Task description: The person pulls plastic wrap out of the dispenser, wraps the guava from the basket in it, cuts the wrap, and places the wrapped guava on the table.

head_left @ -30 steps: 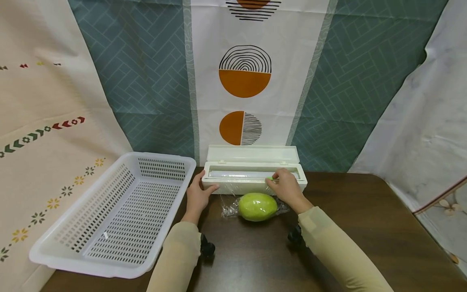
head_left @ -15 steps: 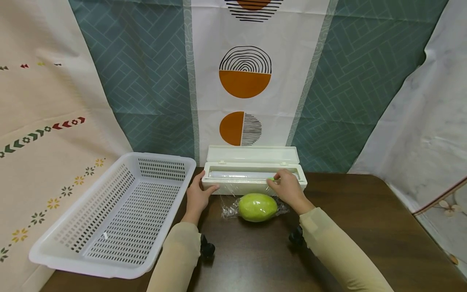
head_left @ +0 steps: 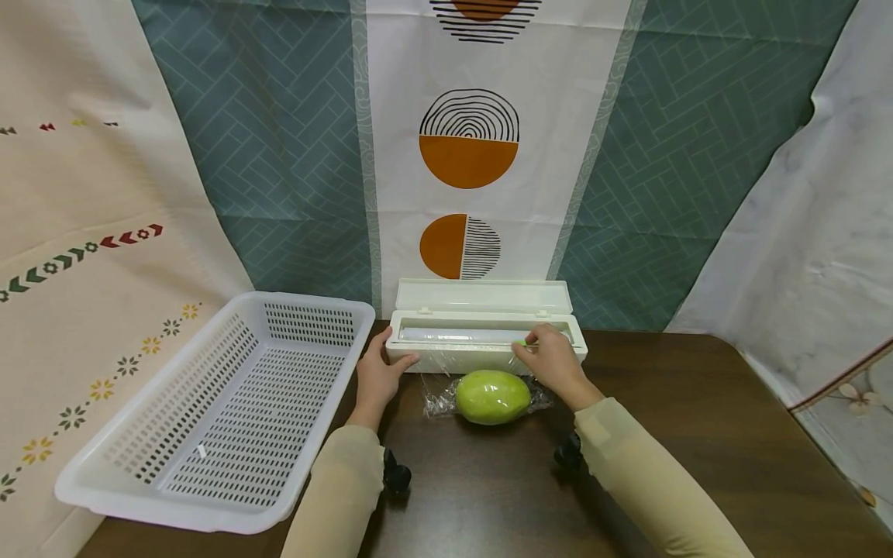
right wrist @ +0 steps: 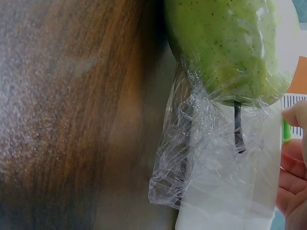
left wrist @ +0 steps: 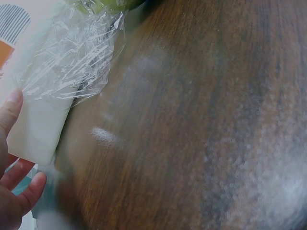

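A white cling film dispenser (head_left: 481,360) stands on the table with its lid raised and a roll of film (head_left: 453,335) inside. Clear cling film (left wrist: 76,52) hangs over its front edge and wraps a green, speckled, oval fruit (head_left: 492,397) lying right in front. My left hand (head_left: 377,376) grips the dispenser's left end, thumb on the front and fingers round the side. Between thumb and finger, my right hand (head_left: 553,363) pinches a small green slide cutter (right wrist: 286,129) on the dispenser's front rim, right of its middle. Crumpled film bunches at both ends of the fruit.
A large white perforated plastic basket (head_left: 363,310) stands left of my left arm, with a small white scrap (head_left: 202,449) in it. Behind the dispenser hangs a patterned cloth (head_left: 300,155). The brown table (head_left: 698,434) ends in a rounded corner at right.
My right hand has slid slightly to the right along the dispenser's front rim with the green slide cutter. The left hand and the fruit stay in place.
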The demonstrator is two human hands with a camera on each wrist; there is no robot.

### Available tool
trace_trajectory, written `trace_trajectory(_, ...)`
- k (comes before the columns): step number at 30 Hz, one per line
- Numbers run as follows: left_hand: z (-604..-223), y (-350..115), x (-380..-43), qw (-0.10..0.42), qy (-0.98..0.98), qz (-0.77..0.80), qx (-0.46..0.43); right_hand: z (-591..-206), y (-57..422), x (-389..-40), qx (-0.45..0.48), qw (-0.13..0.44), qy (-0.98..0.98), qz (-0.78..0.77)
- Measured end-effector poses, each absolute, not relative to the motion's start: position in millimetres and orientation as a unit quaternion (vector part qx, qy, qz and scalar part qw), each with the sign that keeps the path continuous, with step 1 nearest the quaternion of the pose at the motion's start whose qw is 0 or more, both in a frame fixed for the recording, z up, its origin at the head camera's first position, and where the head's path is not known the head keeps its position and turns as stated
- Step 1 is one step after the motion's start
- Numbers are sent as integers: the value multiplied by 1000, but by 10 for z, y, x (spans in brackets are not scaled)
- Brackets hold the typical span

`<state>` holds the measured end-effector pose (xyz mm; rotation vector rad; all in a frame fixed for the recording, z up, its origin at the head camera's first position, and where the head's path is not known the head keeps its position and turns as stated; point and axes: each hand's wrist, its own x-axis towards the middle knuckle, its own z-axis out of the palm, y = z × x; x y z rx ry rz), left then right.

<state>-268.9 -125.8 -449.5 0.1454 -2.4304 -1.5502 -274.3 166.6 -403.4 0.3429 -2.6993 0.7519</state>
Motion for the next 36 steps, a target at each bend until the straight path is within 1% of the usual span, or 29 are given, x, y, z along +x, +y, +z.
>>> trace_trajectory(5,-4495,-1257,-2692,127,-834,-535,51,-4041,1689,-2743,116,162,-945,259)
trace_trajectory(17,-4493,-1258,-2683,127,-830,-541,50,-4041,1732,-2734,103,151,-950,254)
trace_trajectory(23,-4484,-1252,-2692,128,-832,-537,53,-4050,1763,-2745,97,158,-950,253)
trace_trajectory(30,-4494,-1254,-2705,127,-831,-538,54,-4046,1783,-2736,94,147,-949,264)
trace_trajectory(36,-4474,-1233,-2671,151,-831,-534,43,-4054,1813,-2743,94,140,-948,269)
